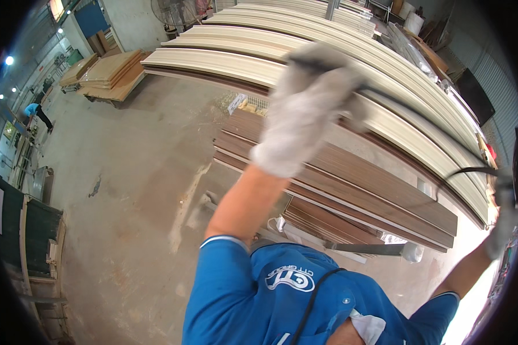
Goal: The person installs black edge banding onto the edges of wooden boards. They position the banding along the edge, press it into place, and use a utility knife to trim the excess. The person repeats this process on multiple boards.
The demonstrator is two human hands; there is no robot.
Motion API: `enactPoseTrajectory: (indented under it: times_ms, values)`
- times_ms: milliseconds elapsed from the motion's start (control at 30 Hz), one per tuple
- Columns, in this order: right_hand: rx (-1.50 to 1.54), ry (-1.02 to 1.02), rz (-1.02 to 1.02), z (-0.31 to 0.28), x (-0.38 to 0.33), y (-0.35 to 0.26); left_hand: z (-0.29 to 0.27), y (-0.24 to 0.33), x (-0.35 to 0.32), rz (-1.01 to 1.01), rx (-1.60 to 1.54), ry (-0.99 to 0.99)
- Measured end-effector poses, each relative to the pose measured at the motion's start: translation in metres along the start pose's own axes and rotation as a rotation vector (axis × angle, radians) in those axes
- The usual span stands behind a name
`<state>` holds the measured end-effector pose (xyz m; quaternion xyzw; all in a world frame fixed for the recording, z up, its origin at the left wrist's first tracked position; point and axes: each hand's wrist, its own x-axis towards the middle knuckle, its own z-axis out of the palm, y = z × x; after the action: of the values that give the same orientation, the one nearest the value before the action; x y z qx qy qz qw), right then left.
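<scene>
My left hand [313, 106], in a white glove, is raised over the stacked planks and smeared by motion. Its fingers look wrapped round a long dark strip [411, 109], whose dark end pokes out left of the glove. Away to the right, the strip runs over pale profiled boards [230, 63]. At the far right rim, my right hand [502, 210], also gloved, is held out and curled. A thin black band [472, 170] curves out from it to the left; what the fingers grip is blurred. Brown planks [362, 184] lie stacked below the left hand.
More brown planks [316, 221] lie lower, close to my body. Flat tan panels [112, 72] are piled on a low platform at back left. A person in blue [34, 112] bends over far left. A dark green unit [37, 241] stands at the left. Concrete floor [132, 172] stretches between.
</scene>
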<state>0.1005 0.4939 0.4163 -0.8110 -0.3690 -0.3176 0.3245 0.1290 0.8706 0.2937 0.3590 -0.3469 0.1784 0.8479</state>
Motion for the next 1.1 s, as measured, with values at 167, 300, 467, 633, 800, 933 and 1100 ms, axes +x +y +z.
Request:
enactPoseTrajectory:
  times_ms: [167,300,467,633,800,933,1100]
  values:
    - [0.002,-0.455,0.137,0.215,-0.054,-0.010,-0.151,0.081,-0.097,-0.257,0.365,0.433]
    - [-0.143,-0.452,0.127,0.303,-0.052,-0.024,-0.229,0.089,-0.134,-0.401,0.625,0.544]
    - [-0.238,-0.484,0.208,0.328,-0.058,-0.029,-0.276,0.073,-0.146,-0.504,0.679,0.540]
    - [-0.289,-0.510,0.150,0.346,-0.064,-0.027,-0.287,0.068,-0.143,-0.557,0.686,0.523]
    - [-0.288,-0.553,0.109,0.381,-0.049,-0.031,-0.290,0.070,-0.139,-0.593,0.684,0.501]
    - [-0.223,-0.557,0.001,0.416,-0.031,-0.041,-0.293,0.071,-0.139,-0.588,0.657,0.486]
    - [-0.202,-0.607,-0.026,0.445,-0.004,-0.054,-0.297,0.069,-0.139,-0.582,0.612,0.484]
